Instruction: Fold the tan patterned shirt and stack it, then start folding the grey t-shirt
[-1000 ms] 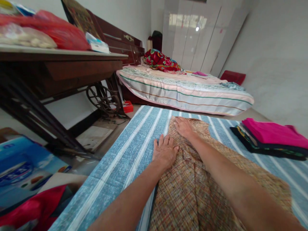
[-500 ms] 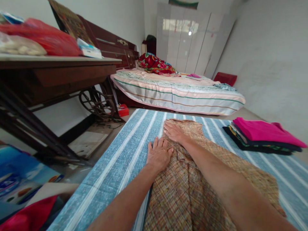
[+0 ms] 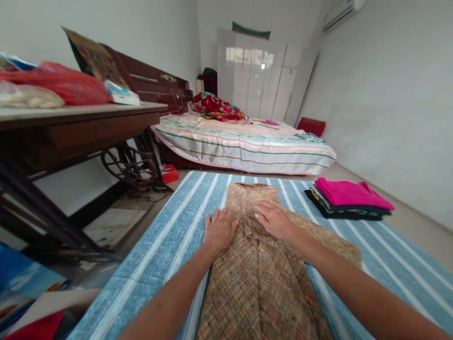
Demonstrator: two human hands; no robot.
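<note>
Creased matt cloth garment [image 3: 244,293], glossy pale wardrobe [image 3: 258,85]

My bare right hand [image 3: 274,220] has slid back from the far left corner of the brown-and-tan checked fabric garment [image 3: 247,278] toward its right side, uncovering that corner; a long white air conditioner [image 3: 342,15] now shows at upper right.

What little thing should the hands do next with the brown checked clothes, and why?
I think the right hand could gently smooth the brown checked garment outward, because the cloth looks wrinkled between the hands. The left hand lies at the garment's left edge, so it could steady it.
</note>
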